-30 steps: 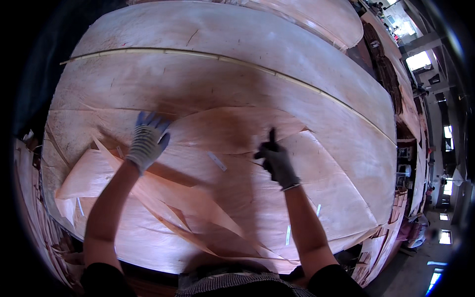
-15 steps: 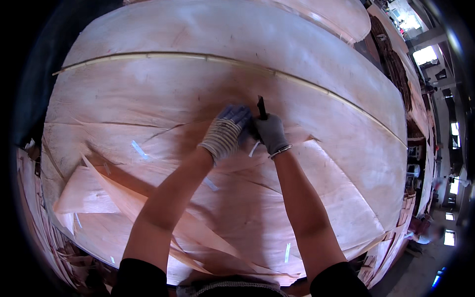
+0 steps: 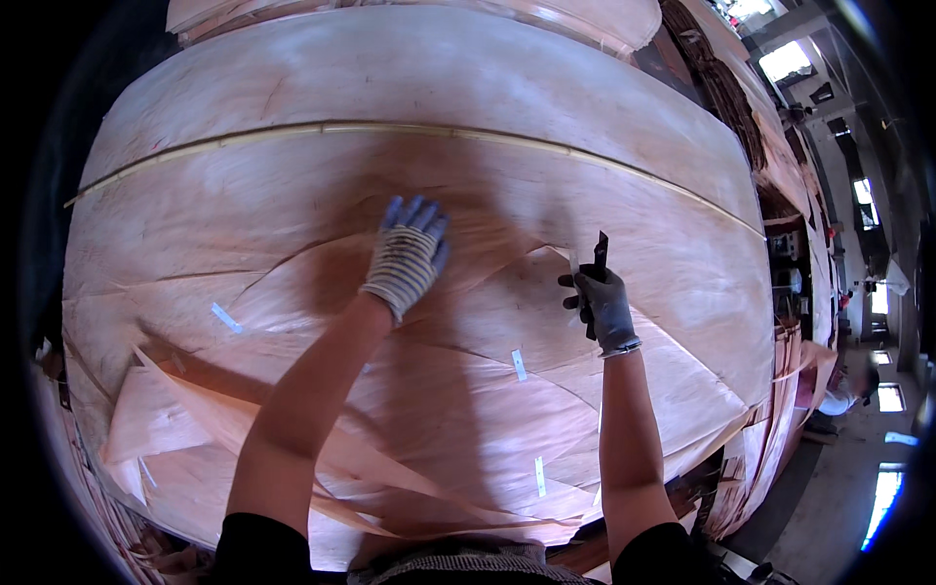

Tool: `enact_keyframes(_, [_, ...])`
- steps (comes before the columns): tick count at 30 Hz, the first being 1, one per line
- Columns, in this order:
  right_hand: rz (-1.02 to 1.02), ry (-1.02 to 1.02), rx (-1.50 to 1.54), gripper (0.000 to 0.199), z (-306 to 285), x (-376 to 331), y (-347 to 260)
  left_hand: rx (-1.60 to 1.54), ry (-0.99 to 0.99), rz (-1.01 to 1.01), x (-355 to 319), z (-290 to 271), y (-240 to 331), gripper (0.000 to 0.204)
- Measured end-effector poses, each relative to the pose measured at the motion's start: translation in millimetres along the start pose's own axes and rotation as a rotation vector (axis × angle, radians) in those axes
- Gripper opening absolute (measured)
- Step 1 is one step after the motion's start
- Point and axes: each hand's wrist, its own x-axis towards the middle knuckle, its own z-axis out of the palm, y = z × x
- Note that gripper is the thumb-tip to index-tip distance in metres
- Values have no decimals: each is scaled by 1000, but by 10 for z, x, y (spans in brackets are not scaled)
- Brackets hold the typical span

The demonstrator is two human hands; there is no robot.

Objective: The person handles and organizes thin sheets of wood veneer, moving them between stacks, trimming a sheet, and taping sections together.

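Observation:
My left hand (image 3: 408, 255), in a striped knit glove, lies flat with fingers spread on a thin pinkish wood veneer sheet (image 3: 292, 195). My right hand (image 3: 602, 304), in a dark glove, is closed around a small dark knife-like tool (image 3: 599, 255) that points up, just right of a torn veneer edge. Small white tape strips (image 3: 519, 365) sit on the overlapping veneer pieces below both hands.
Torn, curled veneer pieces (image 3: 195, 429) pile at the near left edge. A pale seam line (image 3: 390, 129) runs across the stack farther off. More veneer stacks (image 3: 780, 195) stand to the right, beside a floor aisle (image 3: 858, 487) with bright windows.
My left hand moved from the left side to beside my right hand, then drew back left and flattened on the sheet. My right hand drifted right with the tool.

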Motion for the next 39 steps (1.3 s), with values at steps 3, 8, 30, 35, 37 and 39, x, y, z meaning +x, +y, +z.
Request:
enact_keyframes(3, [-42,-3,65,20,31,74,51,-97,61,58,120,268,337,41])
enact_keyframes(8, [-45,64,48,17,270,521,224,-169,91,143,331,533,663,42])
enact_keyframes(30, [-134,161,-219,28,221,434,316,-186,8,238,451,594,887,55])
enact_keyframes(35, [-101,159,-175,28,224,446,385,-166,-39,264,440,532,925,57])
enact_keyframes(37, [-171,152,-188,26,233,464,433,-157,-67,448,436,721,881,52])
enact_keyframes(39, [-269,117,-216,24,260,454,444,-167,-82,532,422,731,846,47])
